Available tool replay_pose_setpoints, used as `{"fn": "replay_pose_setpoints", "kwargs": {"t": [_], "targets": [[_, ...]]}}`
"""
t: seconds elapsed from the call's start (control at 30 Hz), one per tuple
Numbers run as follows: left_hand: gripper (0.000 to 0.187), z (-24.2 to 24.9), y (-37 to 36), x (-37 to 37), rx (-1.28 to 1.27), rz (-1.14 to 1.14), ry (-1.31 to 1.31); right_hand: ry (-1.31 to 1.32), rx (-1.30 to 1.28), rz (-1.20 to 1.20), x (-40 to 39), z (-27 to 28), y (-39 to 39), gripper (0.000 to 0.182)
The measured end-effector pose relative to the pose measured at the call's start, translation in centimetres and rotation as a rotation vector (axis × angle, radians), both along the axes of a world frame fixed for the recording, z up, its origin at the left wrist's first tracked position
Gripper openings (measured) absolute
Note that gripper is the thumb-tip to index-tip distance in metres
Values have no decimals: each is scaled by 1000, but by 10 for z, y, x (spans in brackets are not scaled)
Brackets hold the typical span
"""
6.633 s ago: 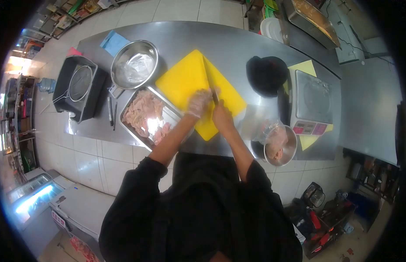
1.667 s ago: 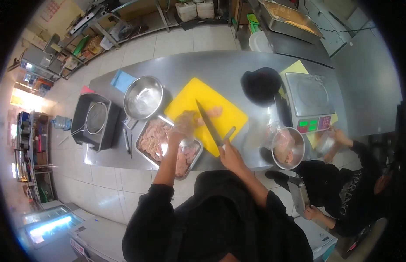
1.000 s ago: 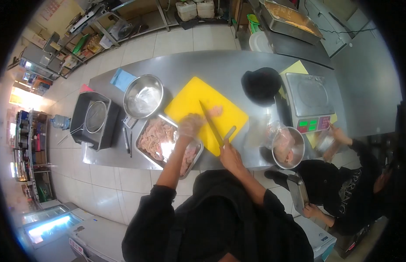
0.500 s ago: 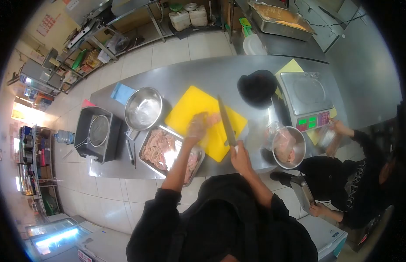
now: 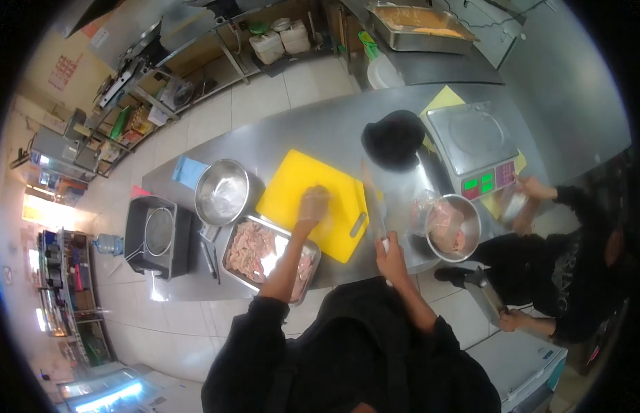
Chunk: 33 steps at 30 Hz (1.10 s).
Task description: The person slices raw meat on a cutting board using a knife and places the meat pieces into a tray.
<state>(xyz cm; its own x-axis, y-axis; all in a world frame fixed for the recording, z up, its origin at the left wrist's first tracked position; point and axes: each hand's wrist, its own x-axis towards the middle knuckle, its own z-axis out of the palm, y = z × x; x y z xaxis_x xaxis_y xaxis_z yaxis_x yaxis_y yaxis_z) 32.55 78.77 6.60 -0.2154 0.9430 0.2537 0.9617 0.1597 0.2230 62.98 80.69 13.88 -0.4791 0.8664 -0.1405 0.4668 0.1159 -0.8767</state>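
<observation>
Knife (image 5: 376, 206) gripped by its handle in our closed right hand (image 5: 391, 260), we hold its blade pointing away from us just past the right edge of the yellow cutting board (image 5: 348, 197), while our gloved left hand (image 5: 314, 205) reaches down onto that board, and we cannot tell whether its fingers close on anything. Beside the board's left edge we have a steel tray (image 5: 280, 243) of raw meat strips (image 5: 250, 249) on the table (image 5: 265, 148); well to our right, a steel bowl (image 5: 471, 218) holding more meat (image 5: 444, 224) sits near a scale (image 5: 470, 141), with a co-worker (image 5: 564, 268) close by.
</observation>
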Motion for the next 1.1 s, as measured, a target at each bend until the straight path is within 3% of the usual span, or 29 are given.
{"fn": "replay_pose_setpoints", "kwargs": {"t": [0.07,0.17,0.23,0.37,0.4,0.47,0.53,0.57,0.63,0.7,0.93,1.0,1.1], "targets": [[13,15,-15,-5,51,-6,-124,-28,-36,-14,1,0,-2,24],[17,21,-29,2,-20,18,-527,-10,-57,-7,1,0,0,26],[19,50,-29,27,-102,58,40,-39,-65,9,-3,3,2,26],[19,-17,-24,24,-306,46,223,-22,-86,58,-8,4,1,26],[18,-39,-26,17,-144,102,-72,-36,-94,59,-9,4,-1,27],[16,-41,-30,8,23,157,-368,-52,-100,61,-9,5,-4,28],[13,0,-38,-2,-4,-50,-369,-28,-94,70,-7,4,-5,28],[13,28,-45,-4,-5,-51,-371,-30,-95,70,-7,4,-4,28],[14,76,-71,-8,199,-140,-130,-45,-77,58,-4,6,-6,28],[18,79,-116,-16,120,286,-689,-61,-125,62,-2,2,-4,27],[30,90,-261,-22,2,405,-604,-27,-102,82,-17,-14,-3,27],[43,111,-262,-2,-270,260,-186,47,-68,126,-17,-24,-2,27],[49,160,-213,10,-100,248,-320,13,-186,121,-21,-7,-2,31]]}}
